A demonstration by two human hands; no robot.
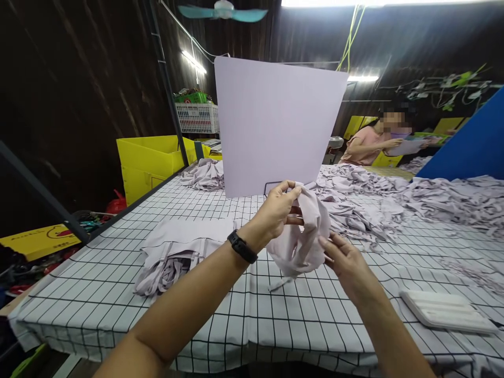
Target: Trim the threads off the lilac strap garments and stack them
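Above the table's middle, a thin pale lilac cloth garment (315, 226) hangs crumpled and partly folded, with a narrow strap dangling below. My left hand (280, 207), a black band on its wrist, pinches the top edge between thumb and forefinger; its other fingers reach behind the cloth. On the right side, my right hand (344, 260) grips the cloth's edge between thumb and fingers. To the left of my hands lies a stack of similar lilac garments (192, 231), smooth on top with straps and bunched cloth at the front.
A pale upright board (279, 126) stands behind my hands. Loose lilac garments (362, 205) are heaped across the back and right of the checked tablecloth (291, 320). A white ribbed device (447, 310) lies at right. Yellow bins (147, 163) stand left; a person (364, 144) handles cloth behind.
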